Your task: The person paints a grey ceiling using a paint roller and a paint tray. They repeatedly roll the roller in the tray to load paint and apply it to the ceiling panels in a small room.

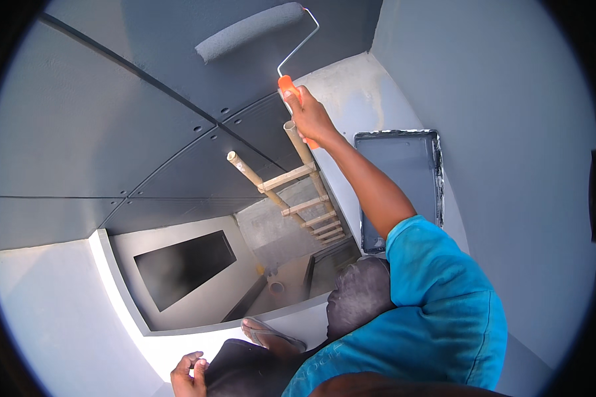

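Note:
My right hand is closed round the orange handle of a paint roller, arm stretched up and forward. The roller's grey sleeve lies against or close to the dark grey panelled wall; whether it touches, I cannot tell. A bent wire frame joins the sleeve to the handle. Low in view, my left hand hangs beside my dark-clad knee, its fingers loosely curled and apart, with nothing visible in it. To the right of my right forearm lies a paint tray with grey paint in it and smears along its rim.
A bamboo ladder leans up from the lower floor beyond the ledge. My sandalled foot rests on the white ledge beside a drop. Down there a dark rectangular opening shows in the wall. A grey wall rises on the right.

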Available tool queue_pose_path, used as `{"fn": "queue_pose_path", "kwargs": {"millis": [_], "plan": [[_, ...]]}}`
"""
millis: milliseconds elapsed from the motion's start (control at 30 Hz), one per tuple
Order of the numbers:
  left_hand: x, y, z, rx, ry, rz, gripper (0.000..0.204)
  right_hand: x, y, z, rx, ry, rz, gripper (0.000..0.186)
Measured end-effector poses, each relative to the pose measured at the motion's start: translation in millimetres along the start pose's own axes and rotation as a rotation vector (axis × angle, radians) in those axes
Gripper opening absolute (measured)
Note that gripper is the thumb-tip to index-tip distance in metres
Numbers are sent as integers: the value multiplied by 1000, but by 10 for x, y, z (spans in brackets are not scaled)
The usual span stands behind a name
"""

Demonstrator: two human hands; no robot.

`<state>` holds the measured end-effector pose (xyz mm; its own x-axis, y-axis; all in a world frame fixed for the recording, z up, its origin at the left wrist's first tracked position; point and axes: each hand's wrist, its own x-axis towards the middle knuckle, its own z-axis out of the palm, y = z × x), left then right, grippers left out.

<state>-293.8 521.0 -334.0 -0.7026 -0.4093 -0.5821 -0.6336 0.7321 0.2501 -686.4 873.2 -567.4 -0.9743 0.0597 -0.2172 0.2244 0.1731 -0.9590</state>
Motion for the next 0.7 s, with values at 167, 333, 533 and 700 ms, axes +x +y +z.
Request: {"fn": "queue_pose_path", "kwargs": {"millis": [167,333,533,700], "plan": [[-43,7,7,-1,10,-76,28,40,408,65,-23,-23,102,50],[-100,1,7,5,24,-90,28,149,789,146,-70,-38,210,52],[-134,-15,17,25,25,-81,30,208,1105,204,-10,-22,297,53],[-156,-79,32,24,39,-79,30,214,1154,257,27,-28,327,51]]}}
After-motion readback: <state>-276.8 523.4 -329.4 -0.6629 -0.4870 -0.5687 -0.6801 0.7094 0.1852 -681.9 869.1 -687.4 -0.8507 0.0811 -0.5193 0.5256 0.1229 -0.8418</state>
